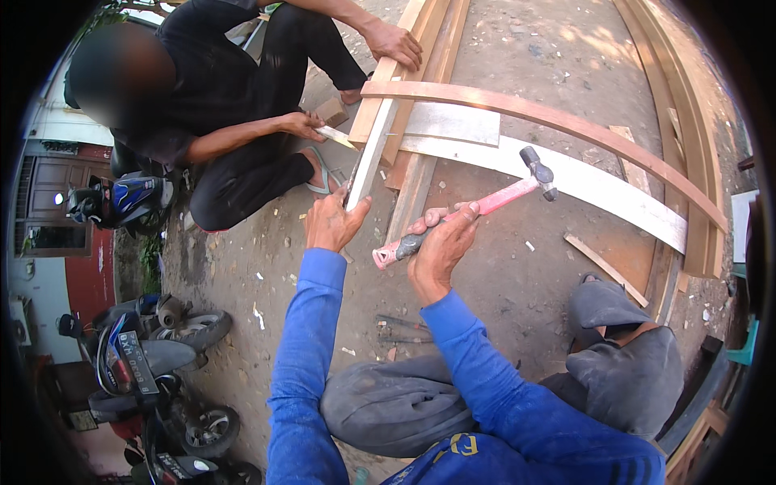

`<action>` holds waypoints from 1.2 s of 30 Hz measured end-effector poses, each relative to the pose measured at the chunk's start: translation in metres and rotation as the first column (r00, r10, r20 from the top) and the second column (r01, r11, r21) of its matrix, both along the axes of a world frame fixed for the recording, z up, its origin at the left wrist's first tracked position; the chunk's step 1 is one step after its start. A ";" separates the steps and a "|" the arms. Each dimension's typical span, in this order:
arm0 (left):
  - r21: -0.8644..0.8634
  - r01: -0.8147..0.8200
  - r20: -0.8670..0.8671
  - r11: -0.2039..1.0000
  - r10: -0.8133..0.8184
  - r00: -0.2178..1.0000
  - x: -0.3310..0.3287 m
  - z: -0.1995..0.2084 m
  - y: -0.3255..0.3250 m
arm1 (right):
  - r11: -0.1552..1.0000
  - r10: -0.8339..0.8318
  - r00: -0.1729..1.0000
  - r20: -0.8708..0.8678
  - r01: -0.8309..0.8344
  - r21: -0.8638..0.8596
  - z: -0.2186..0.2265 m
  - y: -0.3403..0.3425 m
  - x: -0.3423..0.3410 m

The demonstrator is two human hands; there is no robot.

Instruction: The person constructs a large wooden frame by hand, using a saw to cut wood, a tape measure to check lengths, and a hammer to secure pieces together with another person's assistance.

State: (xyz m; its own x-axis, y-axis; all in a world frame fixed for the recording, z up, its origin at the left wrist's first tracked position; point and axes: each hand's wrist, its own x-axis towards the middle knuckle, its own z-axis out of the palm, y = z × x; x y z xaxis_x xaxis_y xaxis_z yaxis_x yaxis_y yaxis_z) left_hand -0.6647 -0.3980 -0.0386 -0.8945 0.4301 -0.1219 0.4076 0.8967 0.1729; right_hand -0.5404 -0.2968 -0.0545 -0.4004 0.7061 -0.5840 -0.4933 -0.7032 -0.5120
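My right hand point(443, 246) is closed around the handle of a hammer point(505, 196) with a pink-red shaft, a grey grip and a dark metal head. The hammer points up and to the right, held over the ground. My left hand point(333, 221) grips the near end of a pale wooden strip point(373, 159), whose far end reaches the wooden frame. A dark, thin edge shows along the strip's left side by my fingers; I cannot make out what it is. A long brown batten point(550, 115) lies across the frame, above a white board point(558, 171).
A person in black crouches at the left, one hand point(394, 45) on a wooden beam point(428, 32), the other point(303, 126) holding a pale stick point(335, 137). Long timbers point(687, 105) lie at the right. Motorbikes point(153, 347) stand at the left. A loose strip point(606, 268) lies on the ground.
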 end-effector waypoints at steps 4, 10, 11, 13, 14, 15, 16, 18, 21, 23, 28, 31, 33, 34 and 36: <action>-0.005 0.019 -0.030 1.000 -0.019 0.999 -0.001 -0.005 0.000 | 0.937 0.340 0.940 -0.015 -0.337 0.087 -0.010 -0.024 -0.013; 0.003 0.012 -0.023 1.000 -0.012 1.000 -0.003 -0.011 -0.009 | 0.998 -0.003 1.000 -0.030 0.005 0.055 0.006 0.035 0.016; -0.005 0.012 -0.026 1.000 -0.012 1.000 -0.004 -0.009 -0.009 | 0.998 -0.002 0.999 -0.032 0.004 0.055 0.007 0.036 0.013; -0.011 0.017 -0.037 1.000 -0.017 0.999 -0.003 -0.009 -0.008 | 0.973 -0.228 0.972 -0.059 0.230 0.025 0.013 0.031 0.004; -0.016 0.028 -0.044 0.999 -0.028 0.999 -0.002 -0.008 -0.005 | 0.983 -0.178 0.984 -0.020 0.179 0.039 0.011 0.011 -0.005; -0.015 0.034 -0.041 0.999 -0.034 0.999 -0.002 -0.009 0.000 | 0.991 0.127 0.991 -0.042 -0.124 0.058 0.000 -0.018 -0.013; -0.013 0.034 -0.034 0.999 -0.034 0.999 -0.001 -0.008 0.000 | 0.904 0.425 0.903 -0.054 -0.420 0.080 0.002 -0.036 -0.014; -0.009 0.038 -0.020 0.999 -0.038 0.999 0.000 -0.012 -0.001 | 0.874 0.483 0.874 -0.053 -0.479 0.084 -0.014 -0.024 -0.003; 0.052 0.038 -0.025 0.998 -0.037 0.999 -0.006 -0.015 -0.015 | 0.955 0.284 0.959 -0.021 -0.281 0.091 -0.009 0.007 0.015; 0.040 0.037 -0.018 0.999 -0.036 0.999 -0.005 -0.013 -0.012 | 0.990 0.122 0.992 0.015 -0.122 0.072 0.001 0.028 0.017; 0.009 0.061 -0.053 0.998 -0.061 0.997 -0.002 -0.012 -0.004 | 0.986 0.166 0.984 -0.062 -0.164 0.041 0.012 -0.024 -0.017; 0.036 0.055 -0.031 0.998 -0.054 0.998 -0.006 -0.013 -0.011 | 0.776 0.610 0.792 -0.027 -0.591 0.221 -0.005 -0.015 -0.006; 0.061 0.039 -0.016 0.997 -0.038 0.999 -0.005 -0.015 -0.017 | 0.916 0.371 0.927 -0.063 -0.354 0.190 0.000 0.009 0.011; 0.054 0.026 -0.007 0.998 -0.026 1.000 -0.005 -0.015 -0.015 | 0.973 0.192 0.979 -0.062 -0.182 0.140 0.006 0.022 0.015; 0.047 0.016 0.000 0.999 -0.016 1.000 -0.005 -0.015 -0.013 | 0.994 -0.052 0.997 -0.058 0.058 0.096 0.010 0.047 0.008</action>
